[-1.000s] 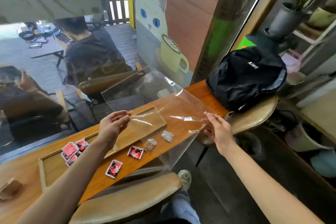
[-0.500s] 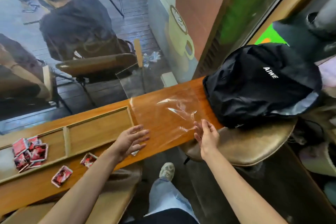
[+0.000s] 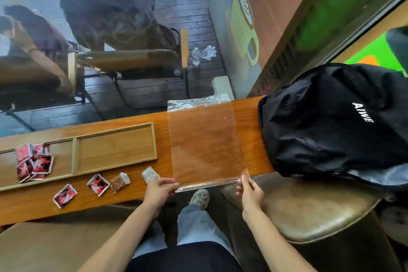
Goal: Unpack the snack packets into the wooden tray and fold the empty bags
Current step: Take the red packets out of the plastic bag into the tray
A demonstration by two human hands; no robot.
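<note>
Left hand (image 3: 160,191) and right hand (image 3: 250,192) each pinch a near corner of the flat empty bag (image 3: 206,143) at the counter's (image 3: 251,139) near edge, presumably squaring it for folding.

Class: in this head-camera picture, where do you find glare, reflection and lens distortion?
Head view: glare whitens the far edge of the clear bag; the window looks hazy, washing out the people outside; wide-angle distortion tilts the counter.
</note>
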